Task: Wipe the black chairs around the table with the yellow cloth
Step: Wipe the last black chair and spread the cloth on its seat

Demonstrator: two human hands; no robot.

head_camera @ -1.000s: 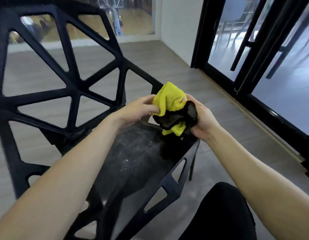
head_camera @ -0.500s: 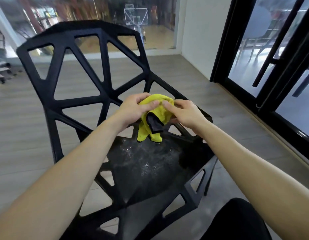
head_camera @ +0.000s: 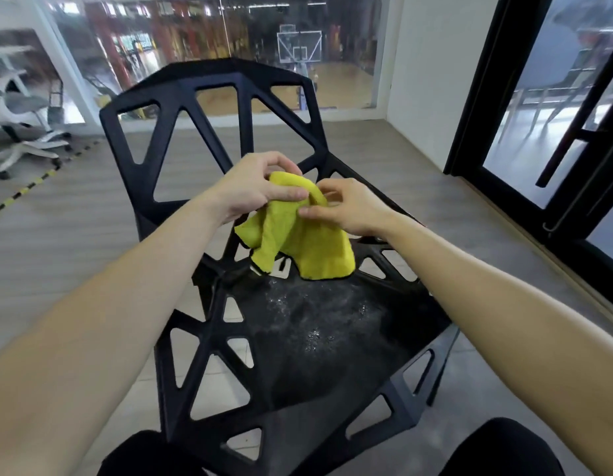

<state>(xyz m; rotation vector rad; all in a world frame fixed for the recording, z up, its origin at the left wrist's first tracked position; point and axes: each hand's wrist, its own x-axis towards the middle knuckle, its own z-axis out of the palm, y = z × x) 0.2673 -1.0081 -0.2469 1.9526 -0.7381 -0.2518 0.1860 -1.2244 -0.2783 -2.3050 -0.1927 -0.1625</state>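
Half a second before, the yellow cloth (head_camera: 299, 238) had been a tight wad with a dark side showing between the two hands; now it hung opened out, all yellow with a thin dark edge, draping below the fingers toward the seat. A second before, it was bunched even tighter. That suggested the person had been refolding it to bring a fresh face outward, so wiping was probably about to resume rather than finished.

The left hand (head_camera: 260, 188) pinched the cloth's top fold, thumb and fingers (head_camera: 287, 194) clamped on it. The right hand (head_camera: 346, 207), just beside, gripped the same fold with curled fingers. The cloth's lower corners hung just above the rear of the seat; whether they touched it could not be told.

The black chair (head_camera: 208, 87) stood directly under the hands, its backrest of open triangular struts beyond the fingers. On the seat, nearer the person than the fingers, pale specks and a dusty smear showed, so that surface looked unwiped.
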